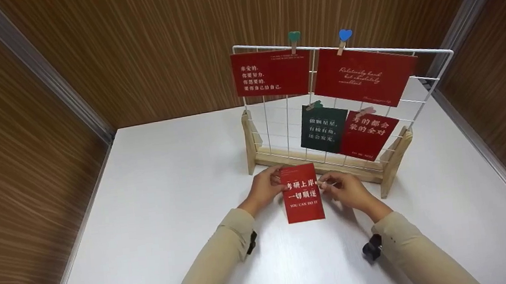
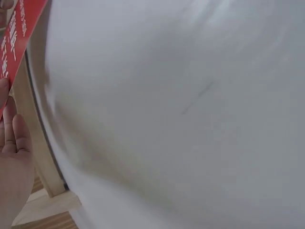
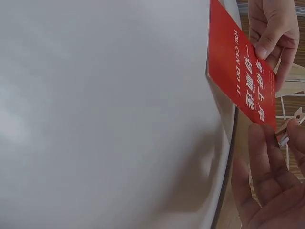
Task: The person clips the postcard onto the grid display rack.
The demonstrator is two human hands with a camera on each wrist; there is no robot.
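Note:
A red card (image 1: 305, 213) with white lettering is held upright over the white table, in front of a wire grid rack (image 1: 288, 124). My left hand (image 1: 264, 189) pinches it by its left edge, thumb on the printed face and fingers behind. At the card's right edge, my right hand (image 1: 348, 191) pinches a small wooden clothespin (image 3: 297, 115) between thumb and index finger. In the right wrist view the clothespin is right at the card's corner, partly hidden by the fingers. The left wrist view catches only part of the left hand (image 2: 14, 157) and the card.
Clipped on the rack are a red card (image 1: 270, 75), a wider red card (image 1: 363, 78), a green card (image 1: 323, 126) and another red card (image 1: 366, 138). Heart-topped clothespins, one green (image 1: 294, 38) and one blue (image 1: 345, 35), grip the top bar. Wooden feet (image 1: 394, 165) support it.

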